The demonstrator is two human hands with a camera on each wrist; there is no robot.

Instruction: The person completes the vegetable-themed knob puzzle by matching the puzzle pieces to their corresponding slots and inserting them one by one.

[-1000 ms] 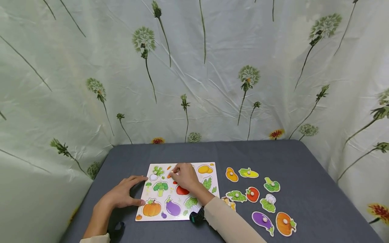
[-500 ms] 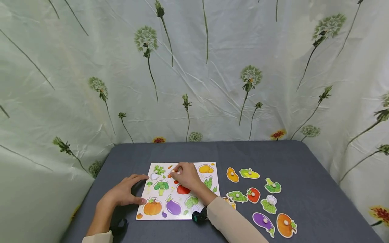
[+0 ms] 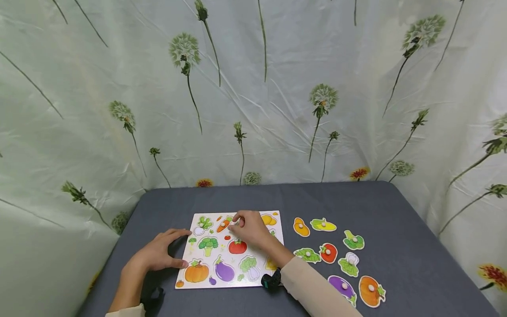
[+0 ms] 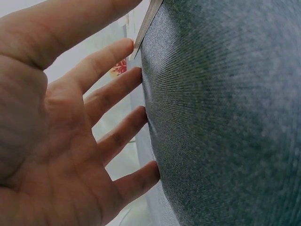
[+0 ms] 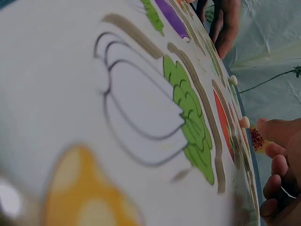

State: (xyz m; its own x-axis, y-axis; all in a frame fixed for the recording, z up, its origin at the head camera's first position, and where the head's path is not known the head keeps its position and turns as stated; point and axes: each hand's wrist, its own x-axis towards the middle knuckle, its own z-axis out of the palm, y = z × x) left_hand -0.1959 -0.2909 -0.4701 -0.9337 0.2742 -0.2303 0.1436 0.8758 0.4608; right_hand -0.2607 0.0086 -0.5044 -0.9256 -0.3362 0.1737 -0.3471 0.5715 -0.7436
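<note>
We are finding the puzzle board (image 3: pixel 233 284) at an early stage, by our judgement. The carrot piece (image 3: pixel 222 226) and a white-rooted piece (image 3: pixel 203 223) are lying in their outlines; we are not confirming flush seating. Other outlines (image 3: pixel 225 271) are showing no knobs, so we are counting these as left. Eight loose pieces (image 3: pixel 371 291) are lying on the bench (image 3: pixel 237 304) to the board's right; the right forearm (image 3: pixel 282 255) is possibly hiding more. The right hand (image 3: pixel 253 230) is hovering beside the carrot's knob (image 5: pixel 244 122), apparently holding nothing; the left hand (image 3: pixel 160 252) is touching the board's left edge, fingers spread, grasping nothing.
</note>
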